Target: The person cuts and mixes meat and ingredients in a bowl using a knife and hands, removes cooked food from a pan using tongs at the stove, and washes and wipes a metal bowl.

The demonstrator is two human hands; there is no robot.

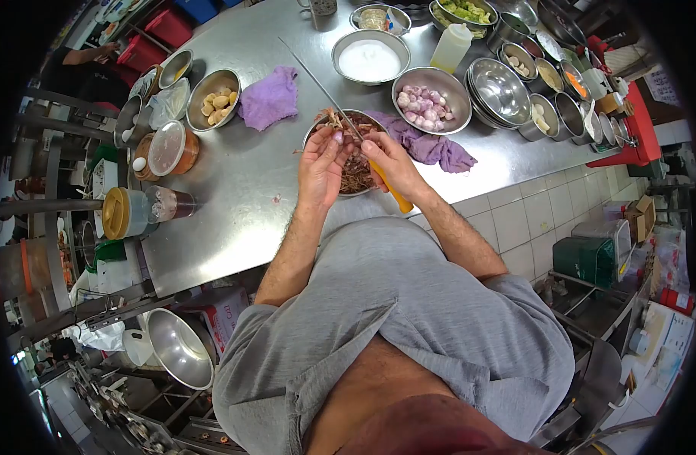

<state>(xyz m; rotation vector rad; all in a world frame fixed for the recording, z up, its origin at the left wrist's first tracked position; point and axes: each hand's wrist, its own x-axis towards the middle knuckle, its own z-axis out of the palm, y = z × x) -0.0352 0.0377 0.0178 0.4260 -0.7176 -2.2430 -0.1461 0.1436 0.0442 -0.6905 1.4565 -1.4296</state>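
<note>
My left hand [322, 168] pinches a small shallot [337, 138] between thumb and fingers. Wrapped round the yellow handle of a long knife [400, 199], my right hand [389, 158] is close beside it, the thin blade slanting up and to the left. Both hands are above a steel bowl of brown peelings [355, 176], which they partly cover. Just to the right, a bowl holds peeled purple-white shallots [424, 108]. A crumpled purple cloth [436, 150] lies beneath and in front of that bowl.
Another purple cloth [270, 97] and a bowl of pale yellow pieces [213, 102] are on the left of the steel table [234, 189]. Behind stand a bowl of white powder [370, 61] and a squeeze bottle [451, 48]. Stacked steel bowls [499, 87] crowd the right. A person's arm [90, 54] shows far left.
</note>
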